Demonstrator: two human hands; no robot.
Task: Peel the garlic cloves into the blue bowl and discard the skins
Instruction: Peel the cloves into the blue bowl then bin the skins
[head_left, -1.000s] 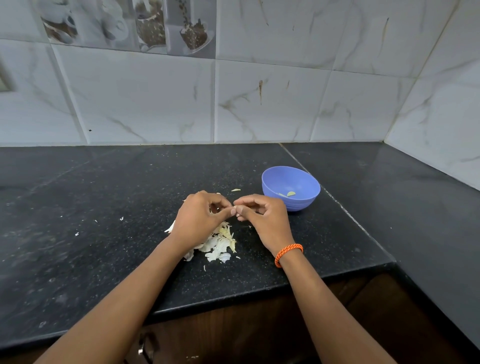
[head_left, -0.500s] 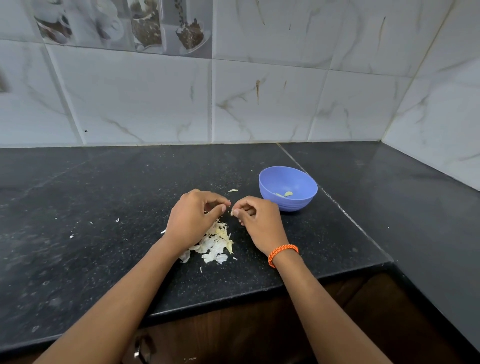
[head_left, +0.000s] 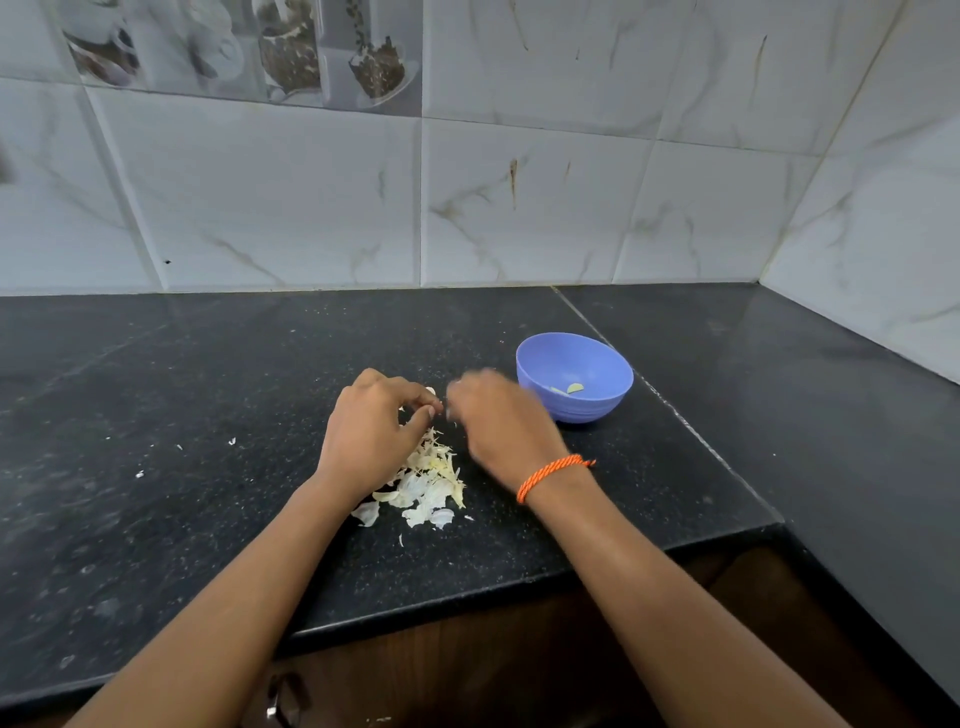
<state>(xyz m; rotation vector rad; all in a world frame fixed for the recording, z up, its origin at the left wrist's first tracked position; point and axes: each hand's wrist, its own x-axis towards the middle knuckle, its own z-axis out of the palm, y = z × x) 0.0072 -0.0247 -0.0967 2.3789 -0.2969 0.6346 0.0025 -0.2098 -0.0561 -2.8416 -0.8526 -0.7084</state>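
My left hand (head_left: 371, 434) pinches a small pale garlic clove (head_left: 430, 390) between thumb and fingertips above the black counter. My right hand (head_left: 501, 426), with an orange cord on its wrist, is motion-blurred. Its curled fingertips meet the left hand's at the clove, and what they pinch is too small to make out. Below and between the hands lies a pile of white and yellowish garlic skins (head_left: 431, 486). The blue bowl (head_left: 597, 410) stands just right of the right hand, with two peeled cloves (head_left: 570, 389) inside it.
The black granite counter (head_left: 208, 415) carries a few stray skin flecks (head_left: 231, 441) to the left. Tiled walls close off the back and the right side. The counter's front edge (head_left: 467, 597) runs just below my forearms, with dark wood cabinets beneath.
My right hand has jerked slightly up and to the right, toward the bowl, and is blurred now. The left hand has stayed over the skin pile, still pinching the clove.
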